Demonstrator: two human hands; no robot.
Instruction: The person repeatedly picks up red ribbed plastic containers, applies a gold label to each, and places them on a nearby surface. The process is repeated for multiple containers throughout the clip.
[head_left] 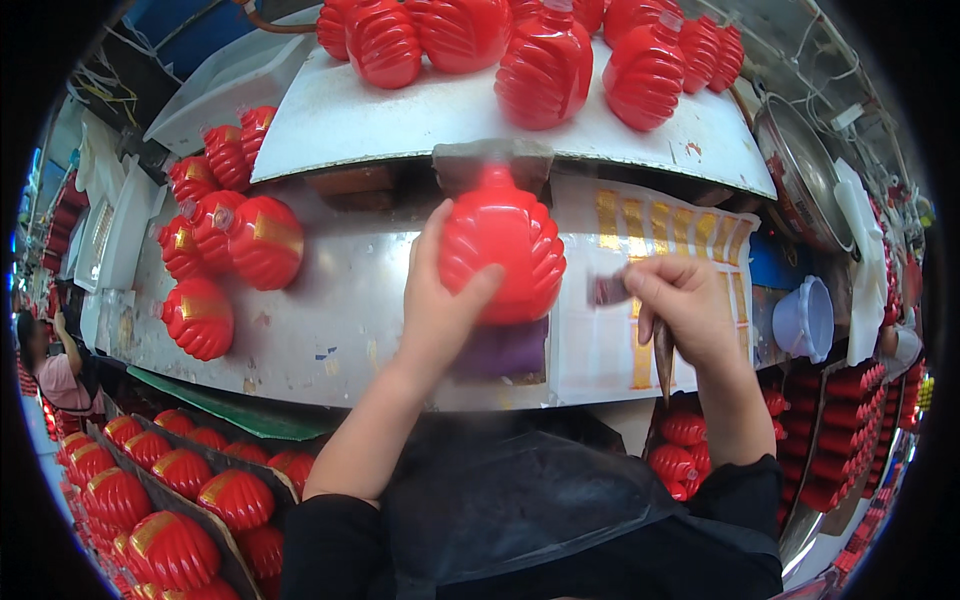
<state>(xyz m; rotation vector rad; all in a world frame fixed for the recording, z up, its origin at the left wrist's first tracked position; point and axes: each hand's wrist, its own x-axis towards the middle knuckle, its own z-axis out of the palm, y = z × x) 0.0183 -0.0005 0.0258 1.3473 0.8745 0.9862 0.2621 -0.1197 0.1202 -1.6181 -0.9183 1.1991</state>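
The left hand (436, 305) is curled round the left side of a glossy red, ribbed plastic bottle (515, 250), its thumb across the front face. The bottle's neck points away beyond that hand, near a grey block (470, 170); a purple pad (515, 358) shows below its base. The right hand (692, 305), nearly closed, pinches a small dark flat piece (606, 290), apart from the bottle; a tapering brown stick (664, 365) juts beneath it, and I cannot tell whether they are one tool. Under this hand lies a white sheet with gold strips (585, 365). The smooth bottle could roll if the thumb slackens; a dragging wrist or stick tip could crease or shift the sheet.
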